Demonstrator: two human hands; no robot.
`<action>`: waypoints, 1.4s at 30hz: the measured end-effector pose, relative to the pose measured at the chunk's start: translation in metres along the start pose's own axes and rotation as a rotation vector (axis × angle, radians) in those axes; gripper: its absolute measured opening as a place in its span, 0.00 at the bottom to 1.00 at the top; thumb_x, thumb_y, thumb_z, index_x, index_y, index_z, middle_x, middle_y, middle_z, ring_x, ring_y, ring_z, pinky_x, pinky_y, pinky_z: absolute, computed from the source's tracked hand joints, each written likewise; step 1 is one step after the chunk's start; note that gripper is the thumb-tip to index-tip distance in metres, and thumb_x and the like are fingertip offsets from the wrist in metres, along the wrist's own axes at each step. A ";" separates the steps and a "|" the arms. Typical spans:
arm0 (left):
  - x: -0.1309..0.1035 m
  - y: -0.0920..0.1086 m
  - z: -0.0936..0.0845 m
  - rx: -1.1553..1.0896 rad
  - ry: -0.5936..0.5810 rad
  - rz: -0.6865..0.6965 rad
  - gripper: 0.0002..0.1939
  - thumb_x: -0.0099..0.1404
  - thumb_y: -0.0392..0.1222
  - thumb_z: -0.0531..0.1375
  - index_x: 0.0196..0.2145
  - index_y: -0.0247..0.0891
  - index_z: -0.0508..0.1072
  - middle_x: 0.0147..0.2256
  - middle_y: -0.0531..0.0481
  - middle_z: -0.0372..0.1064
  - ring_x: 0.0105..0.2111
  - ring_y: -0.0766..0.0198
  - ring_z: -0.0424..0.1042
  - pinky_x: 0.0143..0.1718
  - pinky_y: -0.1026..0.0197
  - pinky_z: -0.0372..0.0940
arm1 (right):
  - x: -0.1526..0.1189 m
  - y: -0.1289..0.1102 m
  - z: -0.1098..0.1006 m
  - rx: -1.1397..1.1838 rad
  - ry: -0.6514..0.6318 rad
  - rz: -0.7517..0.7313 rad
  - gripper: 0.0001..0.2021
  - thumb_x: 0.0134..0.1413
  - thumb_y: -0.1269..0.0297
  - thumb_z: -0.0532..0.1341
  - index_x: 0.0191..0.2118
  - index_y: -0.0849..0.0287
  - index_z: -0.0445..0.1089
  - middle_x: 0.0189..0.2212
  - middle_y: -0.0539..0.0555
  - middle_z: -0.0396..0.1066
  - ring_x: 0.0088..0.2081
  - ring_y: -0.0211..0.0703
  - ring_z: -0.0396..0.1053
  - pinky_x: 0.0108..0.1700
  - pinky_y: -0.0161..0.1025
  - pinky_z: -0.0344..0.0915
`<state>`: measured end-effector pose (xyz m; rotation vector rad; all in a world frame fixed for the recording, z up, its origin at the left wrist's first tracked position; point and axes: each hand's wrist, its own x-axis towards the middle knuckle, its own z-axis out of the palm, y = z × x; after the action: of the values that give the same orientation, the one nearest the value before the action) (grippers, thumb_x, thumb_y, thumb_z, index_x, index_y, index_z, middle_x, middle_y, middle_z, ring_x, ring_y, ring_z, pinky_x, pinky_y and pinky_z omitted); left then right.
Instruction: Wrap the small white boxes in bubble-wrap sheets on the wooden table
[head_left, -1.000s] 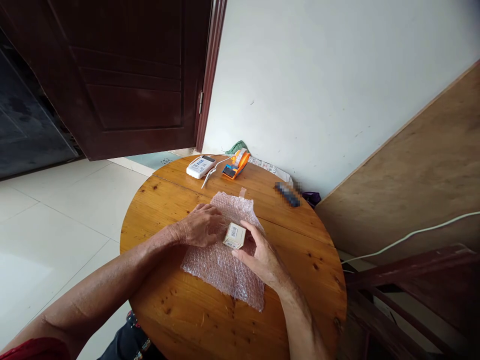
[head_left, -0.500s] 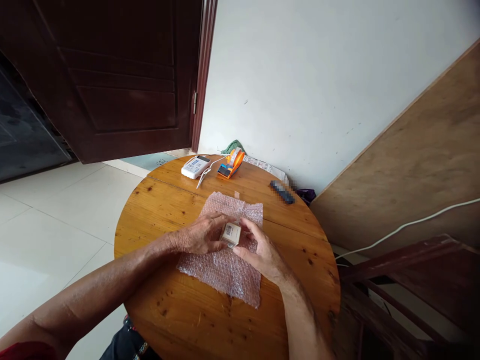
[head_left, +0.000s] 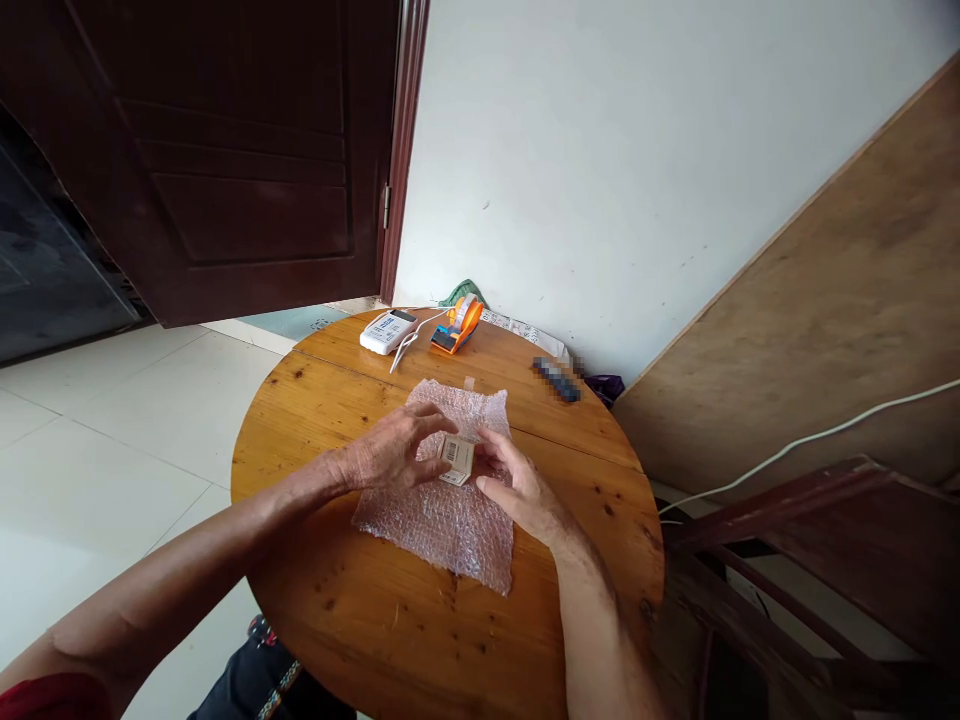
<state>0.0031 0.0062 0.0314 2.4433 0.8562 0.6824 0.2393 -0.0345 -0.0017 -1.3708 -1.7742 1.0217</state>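
Observation:
A small pale box point(head_left: 459, 456) with a barcode label on its top lies on a sheet of bubble wrap point(head_left: 457, 535) spread over the wooden table. From the left, my left hand point(head_left: 397, 450) curves around the box, fingers apart; the thumb is at the box's left side and seems to touch it. On the other side is my right hand point(head_left: 521, 490), its thumb and fingers spread beside the box with a small gap. Neither hand is closed round the box.
Towards the back of the round table point(head_left: 300, 440) are a white device with a cable point(head_left: 388, 331), an orange tape dispenser point(head_left: 459, 325) and a dark blurred object point(head_left: 556, 380). A wall point(head_left: 562, 180) rises behind, and a dark red door point(head_left: 255, 200) stands at the left.
The box has gone from tilted between both hands to lying flatter on the bubble wrap. My fingers have loosened around it, and the right hand has come slightly away.

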 end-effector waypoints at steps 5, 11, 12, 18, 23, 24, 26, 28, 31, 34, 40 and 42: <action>-0.028 0.042 -0.020 0.320 -0.324 0.119 0.07 0.58 0.41 0.65 0.33 0.37 0.74 0.34 0.47 0.72 0.38 0.54 0.71 0.44 0.50 0.64 | 0.003 0.006 -0.002 0.122 0.075 0.032 0.22 0.50 0.69 0.59 0.53 0.54 0.65 0.45 0.55 0.75 0.48 0.45 0.74 0.53 0.47 0.68; -0.063 0.040 0.034 0.485 -0.310 0.095 0.02 0.60 0.33 0.60 0.31 0.37 0.70 0.38 0.45 0.72 0.40 0.53 0.69 0.44 0.50 0.62 | 0.006 0.009 -0.001 0.031 0.202 0.058 0.18 0.48 0.69 0.58 0.48 0.56 0.70 0.45 0.56 0.76 0.46 0.45 0.74 0.52 0.47 0.68; -0.064 0.038 0.040 0.490 -0.295 0.092 0.03 0.61 0.32 0.59 0.31 0.37 0.70 0.37 0.45 0.71 0.40 0.53 0.69 0.43 0.50 0.61 | 0.006 0.010 0.000 0.029 0.210 0.058 0.18 0.48 0.68 0.58 0.47 0.56 0.70 0.45 0.56 0.77 0.46 0.45 0.74 0.52 0.47 0.68; -0.050 0.042 0.026 0.355 -0.157 0.053 0.06 0.57 0.30 0.57 0.25 0.38 0.66 0.31 0.48 0.71 0.33 0.59 0.68 0.38 0.57 0.61 | 0.004 0.008 -0.002 0.079 0.226 0.068 0.16 0.57 0.51 0.58 0.43 0.55 0.74 0.43 0.55 0.77 0.48 0.50 0.73 0.52 0.48 0.68; -0.012 0.040 0.002 0.310 0.048 -0.186 0.03 0.56 0.33 0.58 0.26 0.39 0.70 0.25 0.50 0.71 0.28 0.61 0.69 0.35 0.58 0.62 | 0.000 0.003 -0.013 0.285 0.149 0.023 0.29 0.58 0.35 0.51 0.43 0.56 0.75 0.44 0.57 0.77 0.49 0.53 0.72 0.53 0.50 0.66; -0.004 0.038 0.001 0.323 0.055 -0.231 0.03 0.56 0.34 0.58 0.27 0.39 0.71 0.26 0.50 0.72 0.28 0.60 0.70 0.35 0.58 0.63 | -0.001 0.003 -0.015 0.310 0.126 0.007 0.30 0.57 0.34 0.51 0.45 0.56 0.75 0.45 0.57 0.77 0.50 0.54 0.71 0.54 0.51 0.65; 0.011 0.032 0.003 0.330 0.064 -0.273 0.04 0.56 0.35 0.58 0.28 0.40 0.73 0.27 0.50 0.74 0.29 0.59 0.71 0.35 0.59 0.64 | -0.003 0.001 -0.019 0.287 0.070 -0.018 0.30 0.54 0.35 0.58 0.51 0.55 0.73 0.51 0.57 0.74 0.54 0.55 0.69 0.57 0.51 0.63; 0.019 0.026 0.007 0.326 0.074 -0.297 0.05 0.55 0.35 0.58 0.28 0.40 0.74 0.27 0.50 0.74 0.30 0.58 0.73 0.34 0.59 0.64 | -0.004 0.000 -0.019 0.197 0.051 -0.003 0.31 0.48 0.41 0.65 0.53 0.54 0.70 0.53 0.56 0.72 0.56 0.55 0.67 0.58 0.51 0.62; 0.019 0.018 0.012 0.238 0.102 -0.349 0.05 0.56 0.36 0.58 0.30 0.40 0.74 0.28 0.51 0.75 0.29 0.60 0.73 0.32 0.61 0.63 | -0.002 -0.003 -0.010 0.059 0.132 0.076 0.23 0.46 0.52 0.68 0.48 0.54 0.72 0.44 0.54 0.76 0.47 0.51 0.72 0.51 0.48 0.66; 0.013 0.010 0.012 0.024 0.092 -0.373 0.07 0.59 0.42 0.59 0.35 0.40 0.74 0.30 0.52 0.75 0.27 0.63 0.71 0.30 0.63 0.62 | 0.001 -0.005 0.001 0.031 0.217 0.113 0.13 0.48 0.57 0.65 0.40 0.55 0.72 0.32 0.50 0.75 0.34 0.45 0.72 0.40 0.41 0.67; 0.012 -0.005 0.013 -0.113 0.062 -0.362 0.13 0.56 0.50 0.65 0.33 0.38 0.74 0.32 0.51 0.73 0.31 0.62 0.70 0.32 0.62 0.62 | 0.004 -0.003 0.005 0.044 0.233 0.074 0.08 0.50 0.56 0.61 0.29 0.55 0.70 0.24 0.48 0.68 0.28 0.40 0.65 0.31 0.36 0.60; 0.015 -0.008 0.018 -0.201 0.092 -0.375 0.10 0.57 0.46 0.64 0.31 0.37 0.74 0.33 0.51 0.74 0.32 0.63 0.70 0.34 0.63 0.63 | 0.004 -0.002 0.003 0.047 0.232 0.068 0.09 0.51 0.55 0.61 0.28 0.55 0.69 0.25 0.48 0.68 0.29 0.40 0.64 0.32 0.36 0.60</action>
<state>0.0204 0.0167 0.0173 2.0123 1.1811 0.7030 0.2347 -0.0317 -0.0017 -1.4652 -1.5343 0.8934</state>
